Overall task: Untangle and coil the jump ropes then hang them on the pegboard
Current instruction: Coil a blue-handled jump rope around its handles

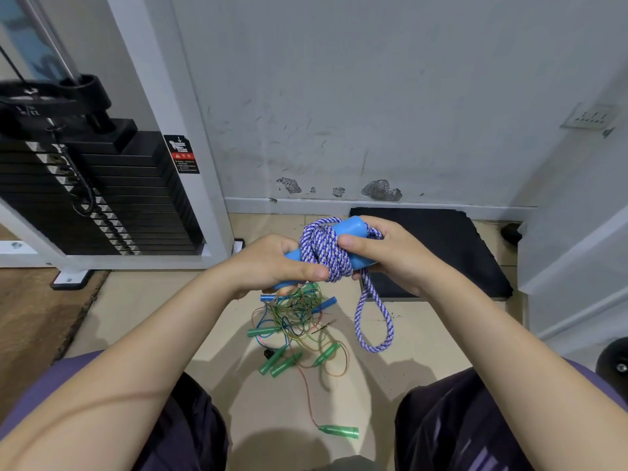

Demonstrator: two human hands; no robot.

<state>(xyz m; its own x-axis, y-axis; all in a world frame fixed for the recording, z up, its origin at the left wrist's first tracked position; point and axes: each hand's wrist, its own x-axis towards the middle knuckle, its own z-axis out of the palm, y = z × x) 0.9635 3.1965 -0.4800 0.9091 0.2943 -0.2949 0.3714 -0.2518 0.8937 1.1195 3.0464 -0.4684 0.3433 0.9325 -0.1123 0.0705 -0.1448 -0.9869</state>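
We see the left hand [275,263] and right hand [390,256], each grip curled round the nearly wound braided rope [326,253], while thin ropes [295,321] lie tangled on the floor [136,317], nothing yet hung.

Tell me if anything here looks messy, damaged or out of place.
Yes. A tangle of thin cords with green handles lies knotted on the floor, one green handle trailing apart. On the wall, paint has chipped off in patches just above the baseboard.
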